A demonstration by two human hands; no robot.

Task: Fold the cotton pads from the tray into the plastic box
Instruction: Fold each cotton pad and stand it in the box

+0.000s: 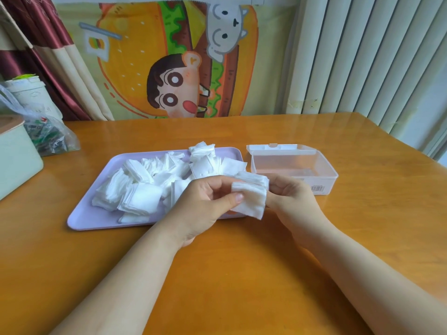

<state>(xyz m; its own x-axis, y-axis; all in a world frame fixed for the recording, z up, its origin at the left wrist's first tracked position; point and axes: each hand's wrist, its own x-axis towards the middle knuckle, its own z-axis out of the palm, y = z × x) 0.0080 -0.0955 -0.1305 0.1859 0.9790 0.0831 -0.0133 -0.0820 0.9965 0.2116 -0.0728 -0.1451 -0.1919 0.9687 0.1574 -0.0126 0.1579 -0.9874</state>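
Cotton pads (251,201) pinched between left hand (205,201) and right hand (290,197), both grips closed on them; we'd align edges and crease firmly before the plastic box (325,166).

A home: wooden table (229,274), cartoon wall cloth (169,56), maroon curtains (48,32).

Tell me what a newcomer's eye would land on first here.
The left hand and right hand meet at the centre, pinching a few white cotton pads above the table. Behind them a lilac tray holds a loose heap of pads, with an open clear plastic box, seemingly empty, to its right. A bright cartoon burger cloth fills the wall behind.
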